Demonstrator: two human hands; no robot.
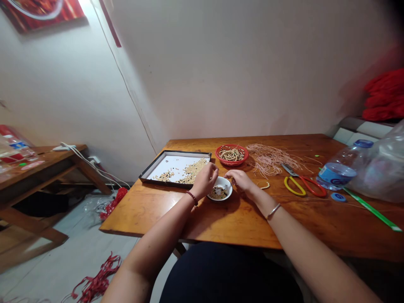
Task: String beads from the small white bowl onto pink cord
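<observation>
A: What's at far L?
B: A side table [53,158] w/ a plastic bottle [19,145] on it, well apart from the main table [151,210]. On the main table's L part: a shallow black-edged tray [164,183] w/ loose pale & dark beads [194,170].

A: And the hands?
B: L hand [205,179] is over the L rim of a small white bowl [230,190], fingers curled in narrow; can't tell if it pinches anything. Bowl's between the hands, mixed beads inside. Behind it, a red basket [232,163] of beaded strings. R hand [241,180] is just R of the bowl, thumb & fingers close tog.; can't tell if it holds anything.

A: Further R?
B: A short beaded string [265,186], loose pinkish cord [268,159], scissors [295,186] w/ yellow & red handles, a blue cap [338,197], a water bottle [336,172], a green strip [372,209].

A: Which step, prob.?
B: My read: fine bead handling at the bowl. Next move prob. calls for a light, exact fingertip pinch w/o tipping the bowl.
</observation>
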